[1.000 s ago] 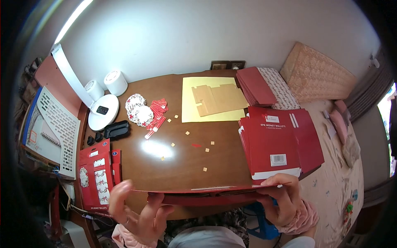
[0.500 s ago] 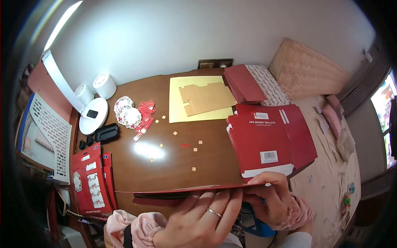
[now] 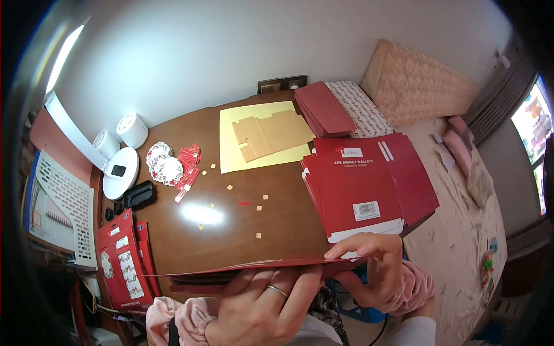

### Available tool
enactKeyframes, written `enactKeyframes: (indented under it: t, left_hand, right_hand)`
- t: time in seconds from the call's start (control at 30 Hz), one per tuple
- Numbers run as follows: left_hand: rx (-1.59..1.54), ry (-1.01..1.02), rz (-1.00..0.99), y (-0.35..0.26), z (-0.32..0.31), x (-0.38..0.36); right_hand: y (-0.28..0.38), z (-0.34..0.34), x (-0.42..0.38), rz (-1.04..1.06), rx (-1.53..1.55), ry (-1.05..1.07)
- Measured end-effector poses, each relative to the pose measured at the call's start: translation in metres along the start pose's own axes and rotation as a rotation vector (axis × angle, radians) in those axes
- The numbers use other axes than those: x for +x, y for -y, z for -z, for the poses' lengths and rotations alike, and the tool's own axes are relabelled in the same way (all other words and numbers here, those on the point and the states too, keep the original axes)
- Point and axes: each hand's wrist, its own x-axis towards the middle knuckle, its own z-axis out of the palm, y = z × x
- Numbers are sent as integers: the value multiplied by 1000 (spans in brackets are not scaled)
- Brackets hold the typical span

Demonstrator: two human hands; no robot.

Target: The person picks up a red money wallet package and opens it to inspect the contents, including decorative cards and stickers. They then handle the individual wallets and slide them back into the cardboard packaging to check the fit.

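A red cardboard packet (image 3: 231, 267) is held nearly edge-on over the front edge of the table, its dark inner layers facing me. My left hand (image 3: 262, 303), with a ring on one finger, has its fingers tucked into the near side of the packet; the fingertips are hidden. At the packet's right end, my right hand (image 3: 375, 271) grips the card, index finger along the top edge and thumb lower down. Just beyond lies a stack of flat red money wallet packets (image 3: 360, 190) with a barcode and white strips.
Yellow sheet (image 3: 228, 141) with a brown cardboard cutout (image 3: 274, 135) lies at the back. Nearby are dark red cards (image 3: 326, 109), wreath-printed cutouts (image 3: 164, 167), small tan squares (image 3: 258, 235), a black tray (image 3: 140, 195), a lamp (image 3: 121, 173) and finished-looking red packs (image 3: 121, 259).
The view has shifted, so the table things sit further left. The packet's left end has tilted slightly lower, and my right thumb and index finger are spread wider.
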Motion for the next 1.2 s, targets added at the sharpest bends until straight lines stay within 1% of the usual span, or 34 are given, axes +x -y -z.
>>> enactKeyframes:
  t: [0.07, 0.13, 0.17, 0.23, 0.27, 0.3, 0.33, 0.37, 0.4, 0.43, 0.57, 0.63, 0.67, 0.73, 0.77, 0.87, 0.93, 1.03, 1.2]
  left_hand:
    - [-2, -6, -10, -4, 4, 4]
    - [-435, 158, 455, -15, 14, 13]
    - [-436, 159, 454, -9, 8, 8]
    - [125, -40, -124, 10, -12, -7]
    - [124, -39, -125, 13, -16, -8]
    - [140, -85, -163, 15, -19, -9]
    - [156, -130, -200, 16, -20, -9]
    - [155, -129, -202, 12, -16, -7]
    - [143, 16, -152, 6, -7, -5]
    - [132, 160, -101, 1, -2, -3]
    - [156, 167, -93, 0, -1, 0]
    - [216, -4, -131, 4, -9, -8]
    - [215, -3, -132, 1, -6, -6]
    - [167, 79, -50, -7, 3, -1]
    - [167, 80, -51, -8, 2, -1]
    - [206, 55, -38, -9, 0, 1]
    - [215, 61, -29, -9, 1, 3]
    - [225, 14, 16, -11, -5, 3]
    - [252, 12, 14, -10, -7, 5]
  right_hand:
    - [2, 5, 1, -36, -43, 37]
    - [2, 7, 3, -72, -84, 76]
    - [0, 7, 3, -60, -73, 67]
    - [-3, 4, 3, -47, -62, 56]
    - [-5, 1, 2, -2, -15, -5]
    - [-5, -1, 1, 43, 32, -67]
    - [-5, 5, 4, 42, 31, -70]
    - [-5, 17, 10, 138, -136, 102]
    - [-3, 25, 14, 233, -302, 275]
    - [2, 27, 17, 244, -348, 294]
    - [0, 26, 22, 250, -353, 274]
    - [1, 28, 24, 220, -337, 285]
    - [2, 29, 24, 220, -337, 284]
    - [3, 30, 25, 170, -277, 289]
    - [3, 30, 25, 170, -276, 288]
    - [2, 28, 24, 126, -235, 277]
    - [0, 23, 21, 101, -183, 185]
    - [2, 21, 21, 85, -187, 170]
    - [-1, 15, 20, 80, -149, 111]
